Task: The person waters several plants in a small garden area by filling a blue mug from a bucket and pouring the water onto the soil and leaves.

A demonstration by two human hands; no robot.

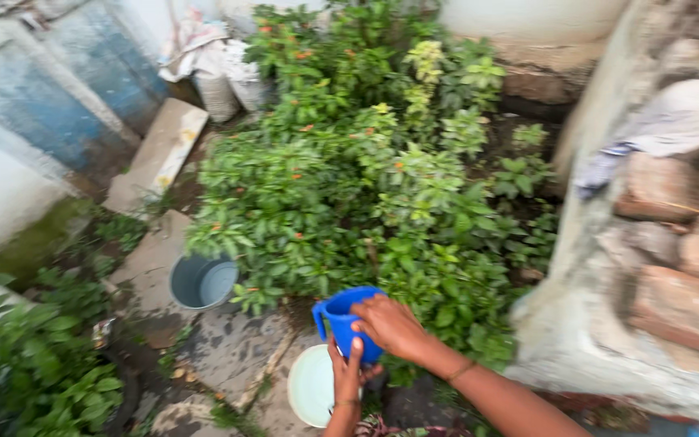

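Note:
A blue plastic mug [341, 320] with a side handle is held low in the middle of the view, in front of a leafy green bush [349, 162] with small orange flowers. My right hand [391, 326] grips the mug's rim and side from the right. My left hand [345, 374] supports the mug from underneath, thumb on its front. A pale round basin [309, 387] lies on the ground just below the mug.
A grey bucket [202, 282] holding water stands on wet paving left of the bush. Stone slabs [159, 154] lean by a blue-and-white wall at left. White sacks [228, 81] sit at the back. A rough brick and plaster wall [657, 267] with a cloth rises at right.

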